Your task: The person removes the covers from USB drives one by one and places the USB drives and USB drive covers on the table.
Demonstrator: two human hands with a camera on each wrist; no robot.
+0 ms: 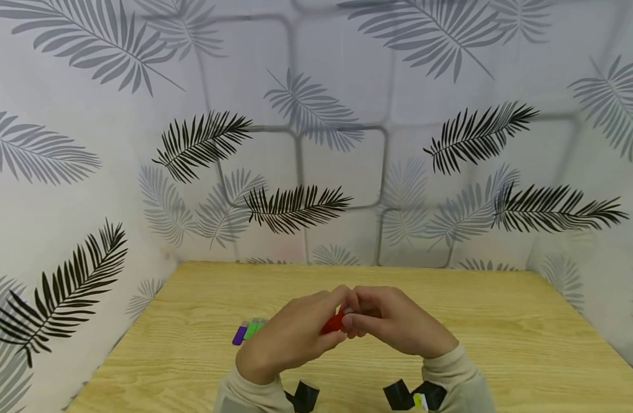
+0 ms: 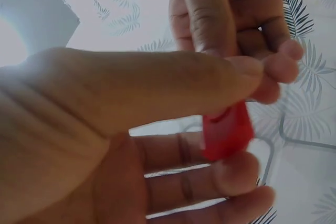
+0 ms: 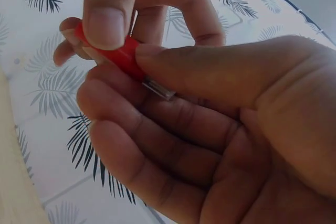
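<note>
A red USB flash drive (image 1: 333, 324) is held between both hands above the table. My left hand (image 1: 294, 331) pinches its body between thumb and fingers. In the left wrist view the red body (image 2: 228, 135) shows below the left thumb, and its upper end is hidden by the fingers. From the other side, my right hand (image 1: 401, 322) pinches the drive with thumb and index finger. The drive's metal plug (image 3: 158, 89) lies by the right thumb in the right wrist view, pointing toward the right palm.
Left of the left hand, a purple flash drive (image 1: 239, 334) and green ones (image 1: 251, 329) lie side by side on the wooden table (image 1: 450, 367), partly hidden by that hand. Behind the table hangs a leaf-patterned cloth (image 1: 342, 172). Black wrist mounts (image 1: 306, 396) show near the bottom edge.
</note>
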